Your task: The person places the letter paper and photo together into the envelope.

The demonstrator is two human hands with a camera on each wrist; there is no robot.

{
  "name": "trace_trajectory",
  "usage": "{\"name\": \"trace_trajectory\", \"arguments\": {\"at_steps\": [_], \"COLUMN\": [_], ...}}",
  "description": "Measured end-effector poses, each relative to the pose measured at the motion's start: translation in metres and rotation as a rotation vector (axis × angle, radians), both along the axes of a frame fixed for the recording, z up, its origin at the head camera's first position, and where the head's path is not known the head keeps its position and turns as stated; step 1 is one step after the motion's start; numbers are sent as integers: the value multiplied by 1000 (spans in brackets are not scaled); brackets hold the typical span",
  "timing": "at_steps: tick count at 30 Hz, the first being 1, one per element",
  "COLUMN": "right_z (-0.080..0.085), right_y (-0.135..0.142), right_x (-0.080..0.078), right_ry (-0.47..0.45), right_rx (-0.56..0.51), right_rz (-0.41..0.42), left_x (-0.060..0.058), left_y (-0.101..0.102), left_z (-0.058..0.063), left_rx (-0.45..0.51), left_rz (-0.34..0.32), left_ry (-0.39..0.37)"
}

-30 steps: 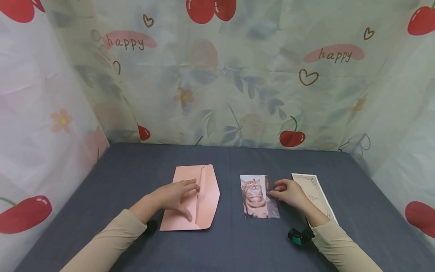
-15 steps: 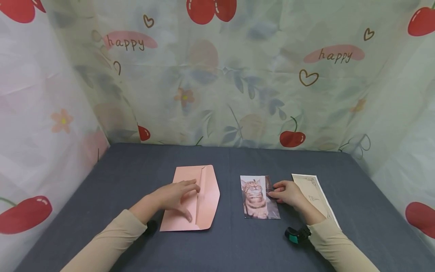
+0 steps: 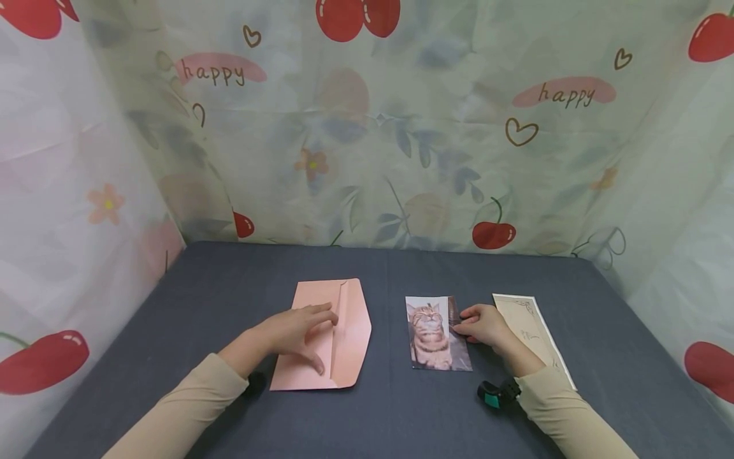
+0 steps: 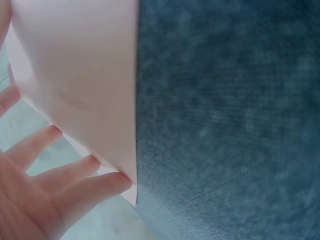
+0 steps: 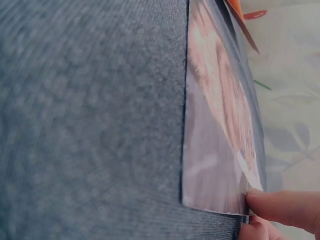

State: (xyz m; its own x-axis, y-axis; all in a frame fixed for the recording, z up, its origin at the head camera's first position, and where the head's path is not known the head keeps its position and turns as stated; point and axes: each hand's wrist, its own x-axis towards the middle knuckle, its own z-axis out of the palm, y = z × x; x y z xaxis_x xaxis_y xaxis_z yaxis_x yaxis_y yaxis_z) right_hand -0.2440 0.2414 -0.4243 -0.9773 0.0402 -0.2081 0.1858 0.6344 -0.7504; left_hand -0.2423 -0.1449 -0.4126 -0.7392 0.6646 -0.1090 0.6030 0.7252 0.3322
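A pink envelope (image 3: 351, 338) lies on the dark cloth with its pointed flap unfolded to the right. My left hand (image 3: 298, 328) rests on it, fingers spread; in the left wrist view the fingertips (image 4: 90, 162) touch the envelope (image 4: 85, 85). To the right lies a cat photo card (image 3: 430, 335). My right hand (image 3: 487, 328) pinches its right edge. The right wrist view has the thumb (image 5: 280, 206) on top of the card (image 5: 210, 165), other fingers at or below the edge and partly out of view.
A cream sheet with an ornate border (image 3: 527, 319) lies partly under my right forearm. A black and teal band (image 3: 496, 395) is at the right wrist. Behind the dark table (image 3: 387, 408) hangs a cherry-print curtain (image 3: 373, 159).
The right forearm and its wristband have shifted slightly to the left, while the fingers stay at the photo card's edge. The left hand and the envelope hold their places.
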Motion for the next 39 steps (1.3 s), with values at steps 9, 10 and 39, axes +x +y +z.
{"name": "trace_trajectory", "arguments": {"at_steps": [9,10,39], "right_z": [1,1,20], "right_y": [1,1,1], "right_x": [0,0,4], "right_ry": [7,6,-28], "right_rx": [-28,-28,-131], "right_rz": [20,21,23], "left_x": [0,0,2], "left_y": [0,0,0], "left_z": [1,1,2], "left_rx": [-9,-10,-3], "left_rz": [-3,-4,2], "left_ry": [11,13,-6]}}
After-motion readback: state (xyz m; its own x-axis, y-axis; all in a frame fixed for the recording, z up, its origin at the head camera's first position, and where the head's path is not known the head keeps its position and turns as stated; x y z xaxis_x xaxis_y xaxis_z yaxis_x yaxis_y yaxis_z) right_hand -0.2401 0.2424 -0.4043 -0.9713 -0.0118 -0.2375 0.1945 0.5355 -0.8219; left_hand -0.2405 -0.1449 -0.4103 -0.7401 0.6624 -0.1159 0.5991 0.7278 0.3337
